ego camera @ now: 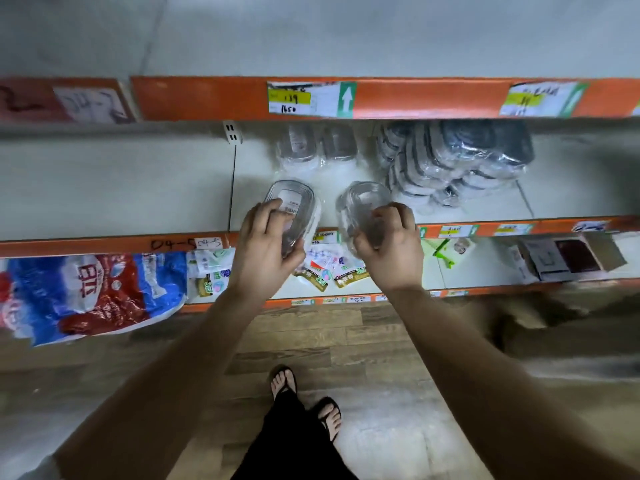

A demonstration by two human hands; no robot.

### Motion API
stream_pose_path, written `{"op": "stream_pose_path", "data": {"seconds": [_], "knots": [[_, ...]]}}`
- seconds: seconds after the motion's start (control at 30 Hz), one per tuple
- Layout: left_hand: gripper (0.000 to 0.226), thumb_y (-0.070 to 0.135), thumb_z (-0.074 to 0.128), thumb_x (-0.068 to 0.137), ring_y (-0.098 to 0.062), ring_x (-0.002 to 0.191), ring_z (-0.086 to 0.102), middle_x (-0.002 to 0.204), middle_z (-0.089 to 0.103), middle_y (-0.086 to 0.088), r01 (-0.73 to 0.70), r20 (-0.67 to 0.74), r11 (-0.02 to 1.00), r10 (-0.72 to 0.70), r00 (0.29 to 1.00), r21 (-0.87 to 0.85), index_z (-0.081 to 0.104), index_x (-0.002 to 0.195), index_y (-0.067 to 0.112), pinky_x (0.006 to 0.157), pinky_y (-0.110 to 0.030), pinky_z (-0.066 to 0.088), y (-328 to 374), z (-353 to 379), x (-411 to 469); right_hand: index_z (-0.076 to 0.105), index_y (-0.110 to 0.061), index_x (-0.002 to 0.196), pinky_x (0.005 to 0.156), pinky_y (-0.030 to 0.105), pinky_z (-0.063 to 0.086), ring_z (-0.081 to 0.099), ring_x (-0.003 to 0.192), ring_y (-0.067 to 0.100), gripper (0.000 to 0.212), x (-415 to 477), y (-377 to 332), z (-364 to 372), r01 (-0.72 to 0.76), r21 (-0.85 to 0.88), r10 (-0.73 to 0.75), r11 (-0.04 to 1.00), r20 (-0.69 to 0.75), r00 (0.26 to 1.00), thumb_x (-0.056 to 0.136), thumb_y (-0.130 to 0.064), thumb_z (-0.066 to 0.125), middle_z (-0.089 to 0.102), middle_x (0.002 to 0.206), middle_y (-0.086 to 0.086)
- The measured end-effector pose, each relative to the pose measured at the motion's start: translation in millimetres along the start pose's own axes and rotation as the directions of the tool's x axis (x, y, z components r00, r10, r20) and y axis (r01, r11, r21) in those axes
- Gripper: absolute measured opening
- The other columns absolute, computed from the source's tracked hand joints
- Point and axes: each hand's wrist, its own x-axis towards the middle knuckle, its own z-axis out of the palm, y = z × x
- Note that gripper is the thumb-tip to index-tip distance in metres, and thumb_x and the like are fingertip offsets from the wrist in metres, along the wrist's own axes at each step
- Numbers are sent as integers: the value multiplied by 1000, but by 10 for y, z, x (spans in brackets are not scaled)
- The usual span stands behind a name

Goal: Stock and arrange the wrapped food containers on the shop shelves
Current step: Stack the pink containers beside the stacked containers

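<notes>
The person stands facing the white metal shelf with an orange front strip (571,181). The left hand (266,244) grips the clear oval plastic container with a white label (292,202), with the fingers curled over its top. The right hand (391,247) grips the second clear oval plastic container (363,200) in the same manner.

Both containers are at the front edge of the shelf, near each other but apart. Whether they rest on the shelf or hang just above it cannot be told.

Behind them, two film-wrapped containers with grey lids (317,147) stand side by side. To their right lies a pile of wrapped dark-lidded containers (460,157).

The shelf below carries:
- small printed sachets (323,268)
- a blue, red and white plastic bag (93,289)
- an open cardboard box (571,258)
</notes>
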Motion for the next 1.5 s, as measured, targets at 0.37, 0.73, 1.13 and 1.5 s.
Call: {"op": "stream_pose_path", "data": {"seconds": [0.37, 0.73, 1.13, 1.5], "knots": [[49, 31, 61, 78, -31, 123, 46, 132, 49, -15, -184, -181, 981, 192, 965, 56, 57, 117, 2, 105, -37, 41, 475, -999, -284, 59, -9, 100, 84, 10, 37, 43, 103, -7, 31, -296, -485, -858, 285, 256, -225, 924, -239, 945, 77, -23, 73, 46, 115, 1], [81, 31, 70, 82, -37, 144, 21, 159, 13, -21, 38, -98, 989, -25, 995, 142, 31, 149, 6, 113, -43, 26, 236, -1755, 717, 63, -6, 107, 89, 35, 45, 54, 101, 29, 45, 648, -1118, -1314, 395, 119, -382, 911, -121, 916, 73, -36, 61, 50, 110, 13], [82, 86, 30, 71, -27, 118, 39, 136, 53, 7, 95, -53, 936, -81, 995, 340, 48, 137, 40, 92, -38, 29, -243, -1903, 1510, 64, -20, 127, 115, 38, 29, 39, 138, 29, 52, 1704, -1434, -1053, 338, -128, -309, 932, 207, 928, 86, 4, 44, 58, 137, 0], [71, 63, 57, 84, -30, 125, 35, 140, 48, -5, -11, -148, 961, 54, 988, 277, 45, 144, 26, 100, -39, 27, -460, -2201, 2105, 58, -10, 89, 78, 42, 43, 42, 101, 31, 63, 1825, -1760, -725, 257, -129, -264, 958, -38, 964, 71, -63, 32, 55, 97, 6]]}}
